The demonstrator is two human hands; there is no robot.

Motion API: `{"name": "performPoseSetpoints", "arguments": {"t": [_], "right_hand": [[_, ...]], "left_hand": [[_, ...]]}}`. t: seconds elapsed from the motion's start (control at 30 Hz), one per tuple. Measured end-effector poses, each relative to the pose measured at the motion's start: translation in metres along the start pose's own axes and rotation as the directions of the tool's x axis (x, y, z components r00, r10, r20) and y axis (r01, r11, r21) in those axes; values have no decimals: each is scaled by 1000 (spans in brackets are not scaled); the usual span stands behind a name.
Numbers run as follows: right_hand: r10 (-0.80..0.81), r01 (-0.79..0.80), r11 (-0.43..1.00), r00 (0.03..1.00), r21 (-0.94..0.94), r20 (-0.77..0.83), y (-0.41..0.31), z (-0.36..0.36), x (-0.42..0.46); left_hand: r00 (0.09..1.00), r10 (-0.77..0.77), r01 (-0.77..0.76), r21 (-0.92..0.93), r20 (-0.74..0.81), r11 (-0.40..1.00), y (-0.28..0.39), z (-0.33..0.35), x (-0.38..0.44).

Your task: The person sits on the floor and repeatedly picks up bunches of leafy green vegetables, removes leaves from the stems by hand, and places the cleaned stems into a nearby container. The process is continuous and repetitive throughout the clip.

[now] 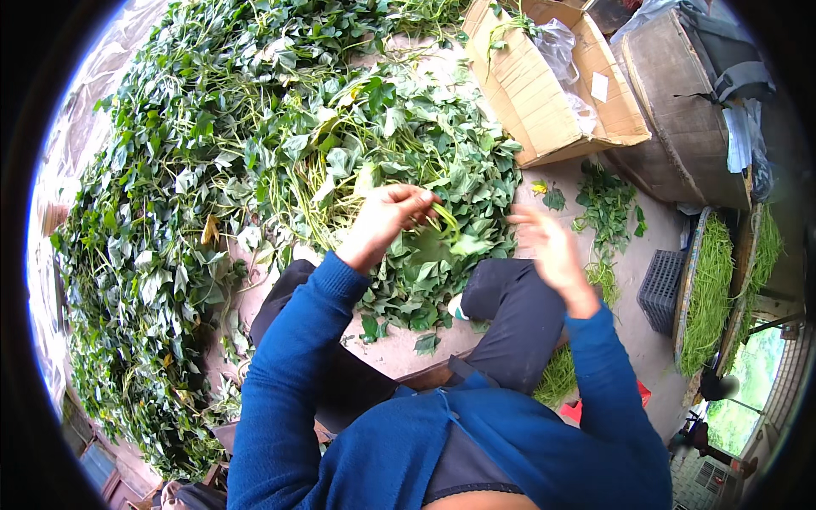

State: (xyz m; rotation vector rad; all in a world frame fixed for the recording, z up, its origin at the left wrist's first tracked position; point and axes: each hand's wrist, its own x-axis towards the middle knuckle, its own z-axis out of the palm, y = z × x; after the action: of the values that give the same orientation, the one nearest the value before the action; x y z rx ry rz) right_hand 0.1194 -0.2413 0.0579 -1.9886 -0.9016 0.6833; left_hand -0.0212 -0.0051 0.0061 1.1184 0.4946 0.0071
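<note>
My left hand (pixel 396 217) pinches a few green leaf stalks (pixel 448 220) between thumb and fingers, with a pale leaf (pixel 470 245) hanging at their end. My right hand (pixel 547 245) is raised to the right over my knee, blurred, its fingers spread and nothing visible in them. Below and beyond both hands lies a heap of leafy green vines (pixel 440 143), with bare stems (pixel 299 191) bunched on its left side. Loose leaves (pixel 426 344) lie on the floor near my feet.
A larger vine pile (pixel 159 210) spreads along the left. An open cardboard box (pixel 510 83) holding clear plastic bags stands at upper right, near small leafy sprigs (pixel 605 204). Farther right are a dark plastic crate (pixel 660 290) and long containers of green stalks (pixel 707 293). More stalks (pixel 556 377) lie beside my thigh.
</note>
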Motion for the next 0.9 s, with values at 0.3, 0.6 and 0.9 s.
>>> {"name": "performPoseSetpoints", "arguments": {"t": [0.3, 0.6, 0.9], "right_hand": [[-38, -112, 460, 989, -881, -145, 83, -87, 29], [180, -40, 476, 982, -878, 53, 96, 12, 110], [19, 52, 901, 987, -432, 157, 110, 249, 87]], "left_hand": [[911, 322, -213, 376, -258, 902, 3, -24, 12], [835, 250, -303, -29, -491, 953, 37, -66, -10], [773, 286, -382, -56, -567, 922, 41, -83, -21]]}}
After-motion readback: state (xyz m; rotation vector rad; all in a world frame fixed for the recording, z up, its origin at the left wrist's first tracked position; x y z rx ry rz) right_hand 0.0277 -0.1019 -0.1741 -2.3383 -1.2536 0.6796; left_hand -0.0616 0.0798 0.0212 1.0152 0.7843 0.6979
